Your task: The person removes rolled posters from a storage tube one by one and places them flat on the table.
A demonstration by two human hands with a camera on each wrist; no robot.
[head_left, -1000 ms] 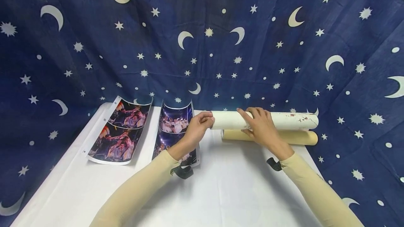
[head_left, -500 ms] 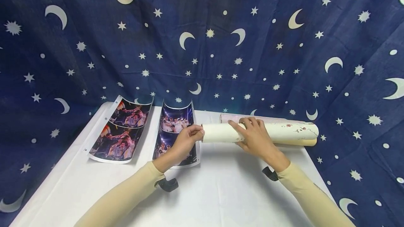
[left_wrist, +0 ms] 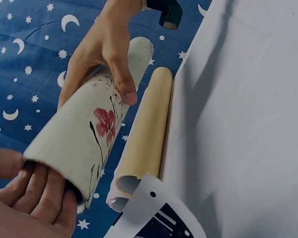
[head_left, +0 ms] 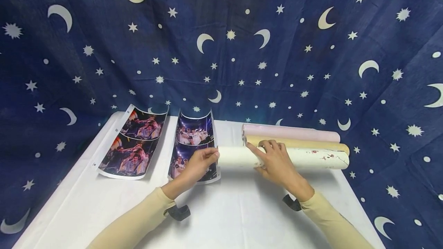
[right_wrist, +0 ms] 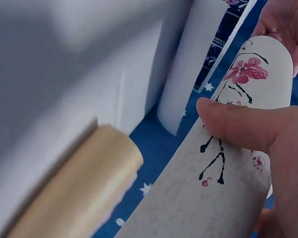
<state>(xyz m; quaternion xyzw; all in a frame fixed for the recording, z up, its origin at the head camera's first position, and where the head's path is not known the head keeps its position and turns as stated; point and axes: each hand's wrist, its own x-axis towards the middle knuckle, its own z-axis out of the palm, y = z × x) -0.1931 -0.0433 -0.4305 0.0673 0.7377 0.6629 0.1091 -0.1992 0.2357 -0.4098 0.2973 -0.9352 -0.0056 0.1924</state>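
Note:
A cream paper roll printed with red flowers and dark twigs (head_left: 238, 157) lies crosswise in front of the person in the head view. My left hand (head_left: 193, 167) pinches the rim at its left end; in the left wrist view the fingers (left_wrist: 39, 191) reach inside the tube's mouth with the thumb outside. My right hand (head_left: 278, 164) grips the roll around its middle, the thumb (right_wrist: 238, 121) lying across the print in the right wrist view. Just behind it rests a yellow roll (head_left: 311, 144), and behind that a pale pink roll (head_left: 290, 131).
On the left of the white-covered table (head_left: 235, 218), two curled photo sheets lie side by side: the left photo sheet (head_left: 133, 145) and the right photo sheet (head_left: 194, 135), partly behind my left hand. A dark blue cloth with moons and stars (head_left: 221, 72) hangs behind the table.
Both hands have brought the flowered roll toward the person and slightly left, from above the yellow roll to in front of it. The pink and yellow rolls behind now show.

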